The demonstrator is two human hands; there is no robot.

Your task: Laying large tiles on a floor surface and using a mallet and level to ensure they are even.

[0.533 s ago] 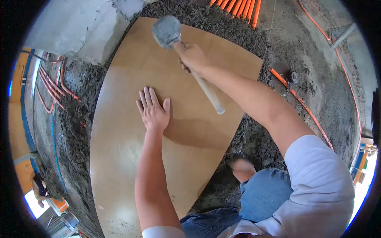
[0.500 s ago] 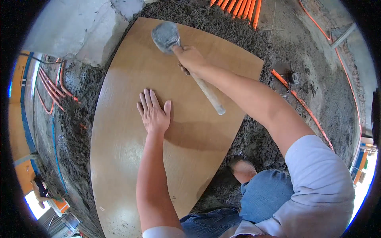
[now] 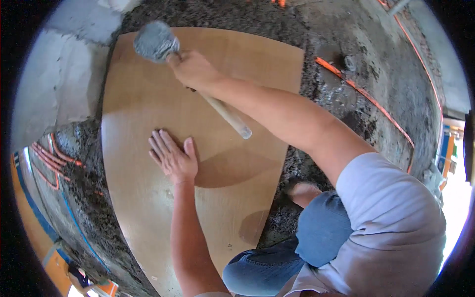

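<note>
- Over the far left corner of the big, flat, shiny tan board [image 3: 133, 109] is a mallet with a round grey head and pale wooden handle [image 3: 156, 42]; I cannot tell how high.
- The right hand [image 3: 193, 69] has its fingers wrapped round the handle.
- The left hand [image 3: 174, 157] lies on the board, nearer the body, fingers close together, thumb apart.
- One hit too hard could crack the board.
- A crooked swing could hurt the left hand.
- Lumpy, wet grey mud [image 3: 284, 218] lies around the board, so pushing one side could make it tip.
</note>
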